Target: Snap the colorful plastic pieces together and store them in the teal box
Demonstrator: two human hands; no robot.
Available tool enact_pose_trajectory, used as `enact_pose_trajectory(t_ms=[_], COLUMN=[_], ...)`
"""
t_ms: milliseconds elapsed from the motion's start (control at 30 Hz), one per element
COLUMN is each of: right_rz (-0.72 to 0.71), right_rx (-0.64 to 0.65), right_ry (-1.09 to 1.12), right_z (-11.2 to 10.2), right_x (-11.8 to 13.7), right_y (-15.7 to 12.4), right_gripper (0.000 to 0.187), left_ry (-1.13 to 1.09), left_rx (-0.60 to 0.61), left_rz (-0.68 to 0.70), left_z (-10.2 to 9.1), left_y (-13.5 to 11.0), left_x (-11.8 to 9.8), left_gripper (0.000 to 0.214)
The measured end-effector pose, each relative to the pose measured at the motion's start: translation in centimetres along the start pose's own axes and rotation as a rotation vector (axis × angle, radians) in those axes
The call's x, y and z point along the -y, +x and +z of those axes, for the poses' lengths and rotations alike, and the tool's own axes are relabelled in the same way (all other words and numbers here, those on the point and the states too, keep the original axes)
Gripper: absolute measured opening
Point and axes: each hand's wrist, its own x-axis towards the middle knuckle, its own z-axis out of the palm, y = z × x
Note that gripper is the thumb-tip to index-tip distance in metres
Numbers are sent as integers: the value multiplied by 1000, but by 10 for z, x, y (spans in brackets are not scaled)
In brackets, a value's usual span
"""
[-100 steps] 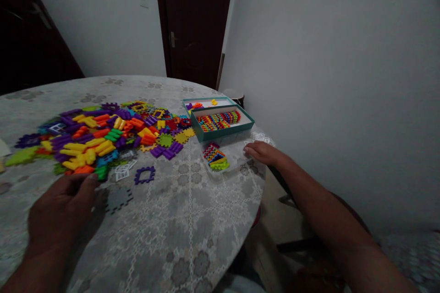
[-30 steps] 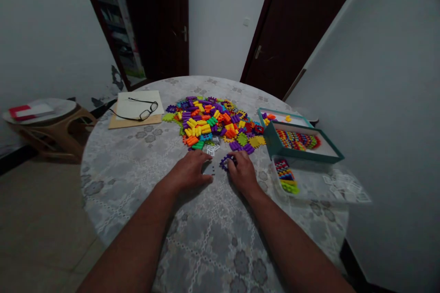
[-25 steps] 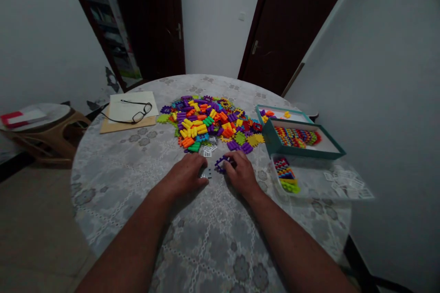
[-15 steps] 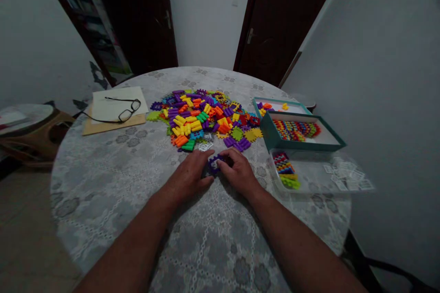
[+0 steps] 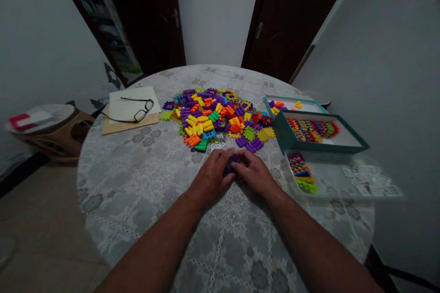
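Note:
Between my two hands is a small purple building piece (image 5: 228, 166), mostly covered by fingers. Its toothed edge and pale middle showed more clearly a moment ago. My left hand (image 5: 212, 173) is closed on its left side with thumb and fingers. From the right, my right hand (image 5: 254, 171) pinches the same piece. Just beyond the fingertips lie white window-like frames (image 5: 217, 145), at the near edge of a heap of colourful plastic building blocks (image 5: 209, 116). A green block (image 5: 201, 145) and purple blocks (image 5: 252, 144) sit along that edge.
To the right stands a teal box (image 5: 280, 133) with rows of sorted pieces, its lid (image 5: 311, 106) behind it. A clear plastic tray (image 5: 330, 187) holds more pieces and white frames (image 5: 373, 177). Eyeglasses (image 5: 140, 115) rest on paper (image 5: 118, 112) at the left. A patterned cloth (image 5: 137, 183) covers the round table.
My hands have drawn closer together around the purple piece, hiding more of it. The whole view has shifted, so everything on the table appears farther right.

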Motion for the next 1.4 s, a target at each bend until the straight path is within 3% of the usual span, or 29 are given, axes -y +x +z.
enact_pose_trajectory(t_ms=[67, 200, 267, 367, 667, 767, 867, 1033, 1200, 1400], right_rz=[-8, -73, -125, -175, -265, -284, -341, -487, -390, -233], right_rx=[-8, -74, -91, -64, -39, -129, -239, -158, -29, -48], right_ry=[-1, -77, -139, -210, -269, -288, -374, -618, -915, -1134], right_z=[1, 3, 3, 1, 4, 6, 6, 7, 12, 24], right_x=[0, -1, -1, 3, 9, 2, -5, -2, 20, 27], right_y=[-1, -2, -1, -2, -6, -3, 7, 45, 77, 80], right_gripper=[36, 34, 32, 32, 29, 35, 32, 39, 50, 33], left_ry=[-59, -192, -229, -208, -211, -192, -175, -217, -260, -191], left_rx=[-26, -60, -43, -33, 64, 15, -63, -76, -43, -52], left_rz=[-38, -323, -395, -373, -303, -304, -352, -327, -347, -353], left_z=[-2, -9, -12, -16, -23, -28, -32, -33, -34, -37], left_y=[1, 4, 5, 8, 13, 13, 13, 13, 14, 16], left_x=[-1, 3, 4, 4, 2, 7, 14, 21, 20, 23], left_gripper=[70, 55, 43, 31, 26, 25, 26, 30, 30, 24])
